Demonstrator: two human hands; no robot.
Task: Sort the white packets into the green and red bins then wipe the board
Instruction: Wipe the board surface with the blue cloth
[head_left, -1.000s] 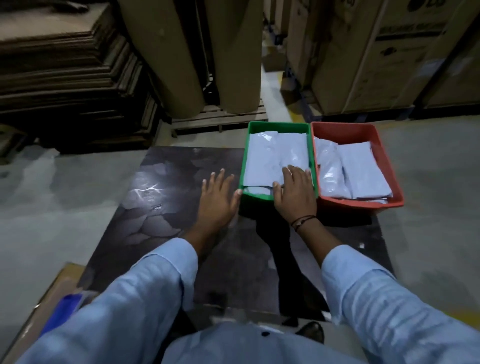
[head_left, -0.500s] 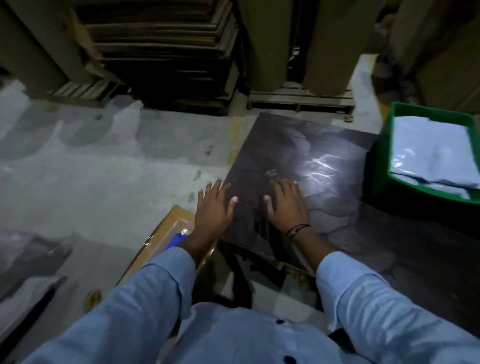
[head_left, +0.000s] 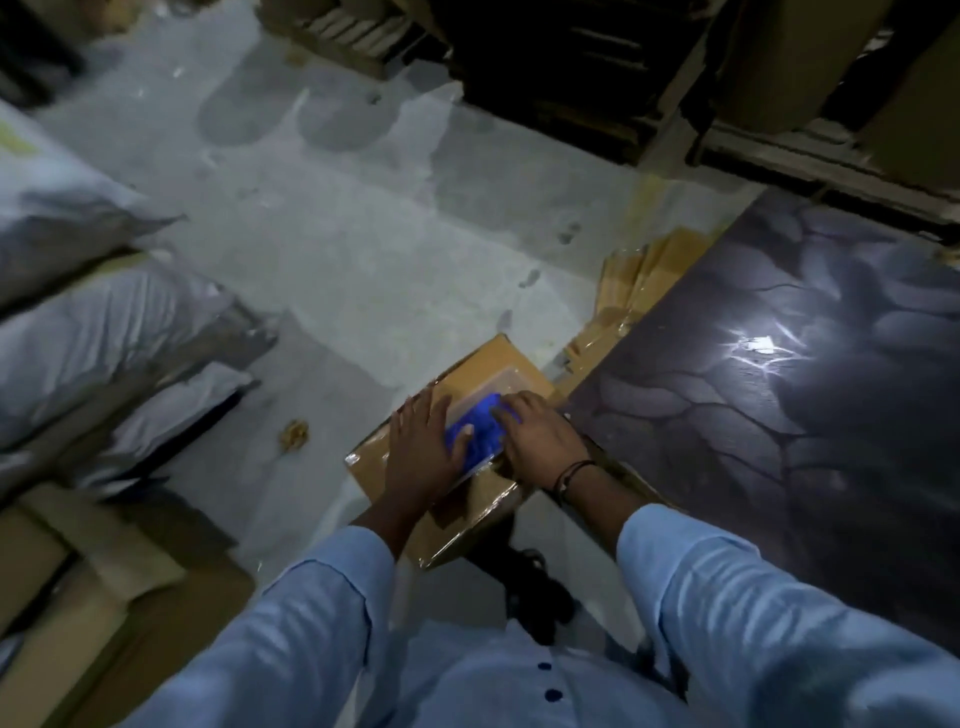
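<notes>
Pale blue sleeves (head_left: 753, 613) reach down as the left hand (head_left: 423, 457) and right hand (head_left: 540, 441), fingers spread, settle on a blue cloth (head_left: 475, 431) in a clear packet atop a cardboard box (head_left: 483, 499). Beyond lies the dark board (head_left: 779, 415). Slick plastic could slip, dropping the cloth onto the floor (head_left: 363, 234). Bins are out of view.

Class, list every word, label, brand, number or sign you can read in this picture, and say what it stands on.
None can be read. The cardboard box, the blue cloth in its clear packet, the dark board and the grey sacks show no legible print; the picture is motion-blurred.
</notes>
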